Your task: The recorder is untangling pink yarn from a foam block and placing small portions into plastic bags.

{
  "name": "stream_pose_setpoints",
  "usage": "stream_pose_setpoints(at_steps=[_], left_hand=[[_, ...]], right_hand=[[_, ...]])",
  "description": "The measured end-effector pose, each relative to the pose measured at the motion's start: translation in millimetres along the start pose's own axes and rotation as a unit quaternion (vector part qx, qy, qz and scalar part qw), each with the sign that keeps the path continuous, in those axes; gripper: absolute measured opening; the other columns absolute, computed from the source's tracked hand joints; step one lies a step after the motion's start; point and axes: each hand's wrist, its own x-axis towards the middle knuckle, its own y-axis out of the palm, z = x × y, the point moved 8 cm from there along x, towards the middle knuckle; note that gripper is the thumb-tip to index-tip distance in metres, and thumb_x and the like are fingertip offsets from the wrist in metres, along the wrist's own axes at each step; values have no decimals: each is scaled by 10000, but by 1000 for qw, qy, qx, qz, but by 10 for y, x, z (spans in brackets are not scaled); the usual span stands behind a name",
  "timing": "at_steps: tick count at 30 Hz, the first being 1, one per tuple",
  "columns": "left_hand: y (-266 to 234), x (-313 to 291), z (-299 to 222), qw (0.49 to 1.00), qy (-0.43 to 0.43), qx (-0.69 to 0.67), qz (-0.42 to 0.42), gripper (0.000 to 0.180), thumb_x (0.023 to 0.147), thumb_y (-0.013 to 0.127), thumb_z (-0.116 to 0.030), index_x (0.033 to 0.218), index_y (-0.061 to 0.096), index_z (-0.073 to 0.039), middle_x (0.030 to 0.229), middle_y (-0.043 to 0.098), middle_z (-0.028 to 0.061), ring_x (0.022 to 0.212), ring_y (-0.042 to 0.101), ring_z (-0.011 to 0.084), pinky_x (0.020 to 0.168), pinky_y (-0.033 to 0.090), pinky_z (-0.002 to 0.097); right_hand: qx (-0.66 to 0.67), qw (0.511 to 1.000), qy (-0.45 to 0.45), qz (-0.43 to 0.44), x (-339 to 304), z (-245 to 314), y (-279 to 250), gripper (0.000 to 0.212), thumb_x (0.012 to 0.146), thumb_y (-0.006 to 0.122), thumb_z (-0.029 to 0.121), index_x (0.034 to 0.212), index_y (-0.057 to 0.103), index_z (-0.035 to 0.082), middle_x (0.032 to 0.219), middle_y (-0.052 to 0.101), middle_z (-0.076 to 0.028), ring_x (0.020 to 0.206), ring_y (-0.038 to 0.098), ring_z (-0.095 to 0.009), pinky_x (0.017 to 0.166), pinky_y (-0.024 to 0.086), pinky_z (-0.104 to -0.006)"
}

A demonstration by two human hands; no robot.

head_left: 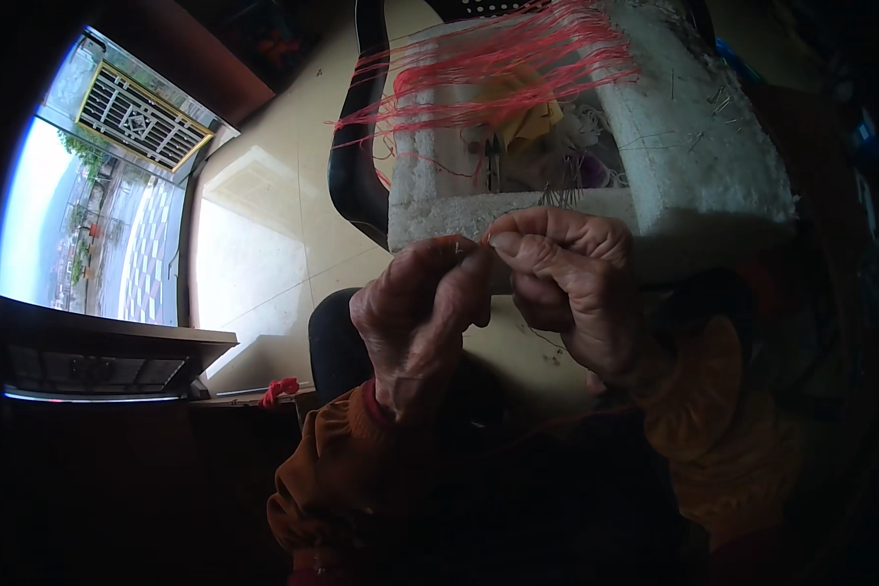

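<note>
My left hand (415, 313) and my right hand (571, 283) meet fingertip to fingertip just in front of a white foam box (708, 186). Both are closed in a pinch; whatever is between the fingertips is too small to make out. A fine thread (547, 340) trails below my right hand. Pink-red threads (518, 61) lie stretched in loose strands across the far part of the box. Thin needles or pins (560, 193) stick up at the near wall, close beyond my right hand.
Inside the box lie crumpled yellow paper (527, 119) and a dark pointed tool (492, 161). The box rests on a black chair (347, 181). At the left, an open doorway (188, 264) lets light onto the tiled floor (254, 220). A red scrap (280, 393) lies lower left.
</note>
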Motion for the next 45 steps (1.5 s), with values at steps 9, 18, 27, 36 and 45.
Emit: stream_pose_setpoints(at_steps=[9, 18, 27, 36, 45], left_hand=[[30, -3, -53, 999, 26, -39, -5, 127, 822, 547, 39, 945, 578, 41, 640, 562, 50, 561, 519, 89, 511, 404, 220], [24, 18, 55, 991, -67, -116, 6, 115, 838, 546, -16, 923, 598, 40, 641, 559, 37, 556, 501, 84, 516, 386, 212], [53, 3, 42, 993, -47, -110, 13, 113, 836, 550, -17, 920, 598, 40, 633, 557, 36, 551, 495, 83, 511, 380, 215], [2, 22, 72, 993, -61, -100, -2, 145, 869, 510, -70, 899, 599, 40, 633, 556, 33, 520, 454, 65, 492, 351, 196], [-19, 27, 122, 979, -115, -168, -15, 188, 888, 517, -137, 918, 604, 27, 609, 526, 17, 518, 430, 55, 482, 330, 189]], right_hand=[[-28, 999, -18, -11, 1, 18, -14, 124, 876, 553, 87, 908, 620, -12, 517, 411, 55, 407, 296, -5, 358, 220, -179], [-32, 999, -14, -3, 9, 8, -30, 116, 866, 554, 81, 900, 617, -10, 513, 426, 48, 405, 310, -9, 361, 228, -179], [-19, 1000, -10, -1, 8, 16, -25, 107, 854, 563, 75, 890, 608, -15, 516, 443, 41, 401, 321, -12, 358, 232, -179], [-7, 1000, -3, -13, 9, -11, -33, 84, 848, 547, 53, 867, 591, -16, 517, 426, 48, 404, 317, -11, 359, 233, -180], [-1, 1000, 8, -8, 2, -24, -43, 100, 851, 555, 75, 877, 583, -17, 532, 430, 45, 408, 316, -10, 360, 238, -180]])
